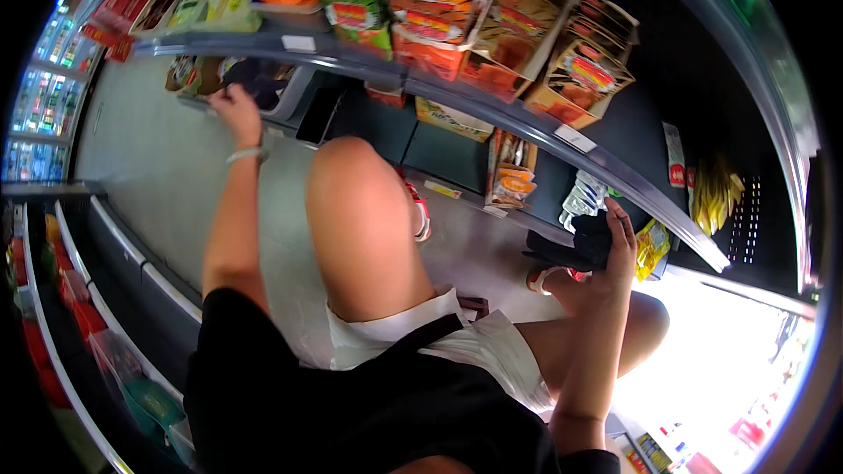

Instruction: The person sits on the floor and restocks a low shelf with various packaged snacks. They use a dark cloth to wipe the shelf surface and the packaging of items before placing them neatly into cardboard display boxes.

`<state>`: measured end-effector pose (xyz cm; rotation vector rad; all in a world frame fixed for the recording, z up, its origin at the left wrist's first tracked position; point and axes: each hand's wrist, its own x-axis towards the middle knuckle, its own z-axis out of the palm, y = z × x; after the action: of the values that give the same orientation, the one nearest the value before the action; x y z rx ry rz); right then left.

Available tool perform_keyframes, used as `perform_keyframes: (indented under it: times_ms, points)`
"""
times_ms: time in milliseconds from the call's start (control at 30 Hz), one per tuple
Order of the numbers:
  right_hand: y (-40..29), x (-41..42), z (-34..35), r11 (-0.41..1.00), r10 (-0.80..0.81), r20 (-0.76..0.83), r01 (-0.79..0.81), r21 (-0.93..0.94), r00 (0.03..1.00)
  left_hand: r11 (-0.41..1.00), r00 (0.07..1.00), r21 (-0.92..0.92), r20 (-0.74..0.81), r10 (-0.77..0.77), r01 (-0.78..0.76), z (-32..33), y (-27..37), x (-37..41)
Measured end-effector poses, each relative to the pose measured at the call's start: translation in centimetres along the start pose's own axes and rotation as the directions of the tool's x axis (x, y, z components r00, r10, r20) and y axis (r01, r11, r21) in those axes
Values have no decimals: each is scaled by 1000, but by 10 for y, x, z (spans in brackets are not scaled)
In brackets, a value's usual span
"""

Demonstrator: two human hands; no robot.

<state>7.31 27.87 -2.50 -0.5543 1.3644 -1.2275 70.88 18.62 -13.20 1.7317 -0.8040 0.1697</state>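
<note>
My left hand (238,113) reaches to the far end of the lower shelf, a pale band round its wrist. Its fingers are bent beside a dark item (258,82) in a grey plastic bin (293,93); whether they grip it is blurred. My right hand (620,243) holds a crumpled black cloth (583,242) in front of the lower shelf (454,155). Just behind the cloth lie silvery packets (585,194). A yellow packet (652,249) is next to that hand.
The upper shelf (355,64) bears cartons of orange snack packets (435,6) and brown ones (583,72); its front rail overhangs the lower shelf. A small carton of packets (512,174) stands below. My bent knee (359,210) is between my arms. Another shelf unit (118,237) stands at left.
</note>
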Motion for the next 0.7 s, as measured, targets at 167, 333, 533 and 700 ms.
perform_keyframes:
  times_ms: [167, 333, 533, 700]
  points:
    - [-37, -5, -31, 963, -170, -25, 160, -219, 985, 867, 971, -458, 210, -111, 198, -46, 152, -32]
    - [-80, -1, -56, 983, -175, 13, 175, -50, 985, 712, 707, -589, 682, 185, 382, -60, 332, -124]
    - [-122, 36, -72, 719, -555, 23, 494, -488, 831, 642, 403, -579, 814, 419, 502, 21, 454, -223]
    - [-147, 82, -93, 93, -697, 107, 237, -967, 709, 692, 636, -721, 524, 566, -22, 128, 502, -271]
